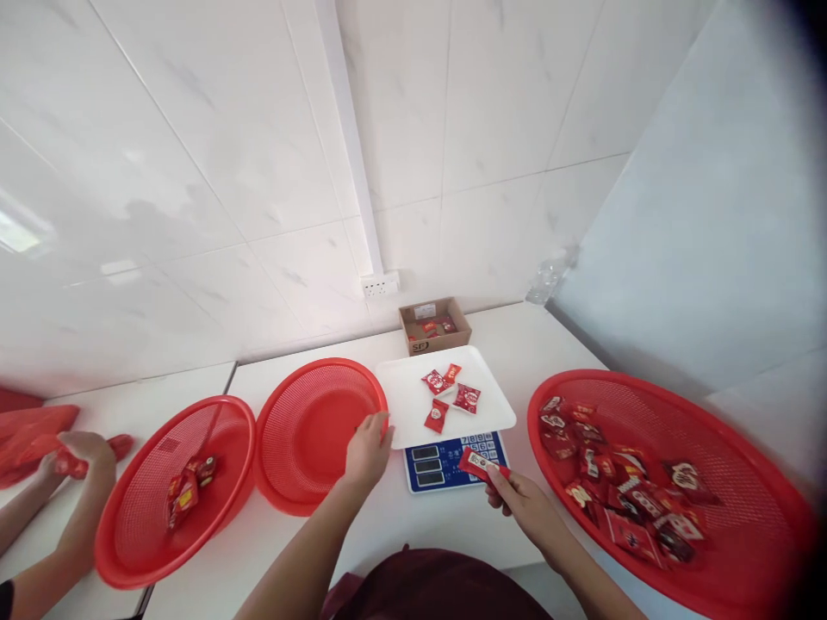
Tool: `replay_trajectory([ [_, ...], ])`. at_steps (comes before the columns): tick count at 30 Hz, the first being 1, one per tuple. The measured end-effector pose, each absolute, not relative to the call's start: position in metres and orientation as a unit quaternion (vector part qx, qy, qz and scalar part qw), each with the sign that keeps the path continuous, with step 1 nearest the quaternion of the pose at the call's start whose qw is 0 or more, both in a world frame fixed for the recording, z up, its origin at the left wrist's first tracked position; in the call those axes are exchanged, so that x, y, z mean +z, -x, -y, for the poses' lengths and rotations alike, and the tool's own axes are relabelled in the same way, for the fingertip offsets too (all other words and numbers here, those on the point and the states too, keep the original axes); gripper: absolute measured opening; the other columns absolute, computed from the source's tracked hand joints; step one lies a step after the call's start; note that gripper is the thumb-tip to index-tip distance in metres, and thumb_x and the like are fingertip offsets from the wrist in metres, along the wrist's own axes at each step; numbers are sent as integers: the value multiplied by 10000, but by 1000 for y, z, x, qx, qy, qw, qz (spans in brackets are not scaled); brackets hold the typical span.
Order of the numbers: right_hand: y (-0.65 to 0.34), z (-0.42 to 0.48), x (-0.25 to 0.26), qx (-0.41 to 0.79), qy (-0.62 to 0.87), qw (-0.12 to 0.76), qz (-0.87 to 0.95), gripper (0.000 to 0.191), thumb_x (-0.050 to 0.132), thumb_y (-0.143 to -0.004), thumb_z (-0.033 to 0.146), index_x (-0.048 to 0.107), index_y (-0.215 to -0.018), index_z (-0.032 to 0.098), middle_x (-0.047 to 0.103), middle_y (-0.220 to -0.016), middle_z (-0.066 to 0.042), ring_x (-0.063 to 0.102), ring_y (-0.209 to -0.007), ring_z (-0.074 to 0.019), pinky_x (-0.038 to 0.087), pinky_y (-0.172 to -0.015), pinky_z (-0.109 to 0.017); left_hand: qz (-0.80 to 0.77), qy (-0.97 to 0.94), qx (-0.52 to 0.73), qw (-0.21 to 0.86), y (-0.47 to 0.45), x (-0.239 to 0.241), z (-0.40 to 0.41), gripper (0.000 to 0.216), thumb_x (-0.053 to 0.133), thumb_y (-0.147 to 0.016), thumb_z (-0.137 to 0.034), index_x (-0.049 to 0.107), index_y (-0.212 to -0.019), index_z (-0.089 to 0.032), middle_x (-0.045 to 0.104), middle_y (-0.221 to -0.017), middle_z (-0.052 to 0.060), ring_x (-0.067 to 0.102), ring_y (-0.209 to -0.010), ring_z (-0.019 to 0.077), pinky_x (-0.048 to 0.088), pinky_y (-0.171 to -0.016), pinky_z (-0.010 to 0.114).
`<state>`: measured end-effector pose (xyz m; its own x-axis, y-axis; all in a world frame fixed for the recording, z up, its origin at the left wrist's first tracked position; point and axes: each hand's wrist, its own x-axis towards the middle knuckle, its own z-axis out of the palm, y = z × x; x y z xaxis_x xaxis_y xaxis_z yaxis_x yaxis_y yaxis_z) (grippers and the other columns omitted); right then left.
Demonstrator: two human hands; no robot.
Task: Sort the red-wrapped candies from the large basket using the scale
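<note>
My right hand (513,499) pinches a small red wrapped snack packet (474,461) over the keypad of a blue weighing scale (426,482). On the scale's white tray (404,379) lie several red wrapped packets, one of them a red square packet (466,398). My left hand (368,452) is at the right rim of the middle red basket (323,430), its fingers curled over the rim beside the tray's left edge. No packets show inside that basket. To my right, a large red basket (730,430) holds many mixed red packets (637,508).
Farther left, a tilted red basket (139,482) contains a small heap of packets (187,495). A co-worker's hands (87,452) handle a red bag there. Behind the tray stands a cardboard box (439,344) with packets inside. A clear plastic bottle (546,280) is in the back corner.
</note>
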<state>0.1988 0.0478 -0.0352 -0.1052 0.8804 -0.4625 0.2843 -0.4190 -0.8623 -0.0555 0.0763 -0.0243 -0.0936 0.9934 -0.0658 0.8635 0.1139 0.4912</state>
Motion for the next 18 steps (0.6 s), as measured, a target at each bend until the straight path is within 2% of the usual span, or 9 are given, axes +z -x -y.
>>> replay_trajectory([
  [2, -198, -46, -37, 572, 619, 260, 471, 516, 401, -705, 670, 544, -614, 183, 599, -608, -37, 550, -599, -161, 409, -544, -266, -644, -732, 126, 186, 33, -28, -85, 339, 334, -893, -311, 491, -1191, -267, 567, -1084, 62, 529, -990, 194, 423, -824, 300],
  [5, -197, -45, -37, 571, 621, 264, 468, 497, 405, -717, 650, 550, -625, 183, 604, -615, -37, 551, -603, -160, 407, -542, -264, -572, -798, 44, 183, 1, -34, -102, 367, 321, -899, -298, 449, -1243, -306, 520, -1149, 62, 484, -1043, 209, 415, -864, 326],
  [9, -200, -44, -36, 557, 627, 270, 472, 514, 396, -707, 662, 550, -614, 181, 597, -595, -34, 545, -583, -156, 409, -541, -264, -581, -789, -22, 197, -24, -41, -126, 314, 362, -881, -323, 530, -1140, -263, 491, -1155, 96, 468, -1063, 244, 423, -853, 367],
  [12, -207, -42, -37, 546, 643, 273, 462, 527, 398, -692, 676, 553, -614, 179, 599, -588, -35, 547, -576, -157, 414, -541, -265, -591, -777, -21, 217, -28, -46, -140, 259, 424, -849, -319, 567, -1040, -216, 523, -1092, 113, 502, -1018, 254, 439, -803, 360],
  [15, -217, -41, -39, 539, 655, 282, 449, 526, 405, -689, 675, 550, -610, 176, 597, -576, -34, 550, -576, -160, 412, -535, -265, -608, -757, 6, 240, -24, -50, -147, 243, 495, -799, -278, 551, -1023, -201, 564, -1014, 112, 543, -942, 250, 438, -759, 346],
  [18, -228, -45, -42, 520, 663, 302, 446, 521, 410, -701, 661, 570, -642, 169, 611, -602, -37, 563, -605, -166, 417, -548, -268, -635, -724, 60, 262, -17, -50, -146, 176, 459, -800, -204, 545, -953, -198, 601, -897, 84, 572, -838, 216, 428, -714, 312],
])
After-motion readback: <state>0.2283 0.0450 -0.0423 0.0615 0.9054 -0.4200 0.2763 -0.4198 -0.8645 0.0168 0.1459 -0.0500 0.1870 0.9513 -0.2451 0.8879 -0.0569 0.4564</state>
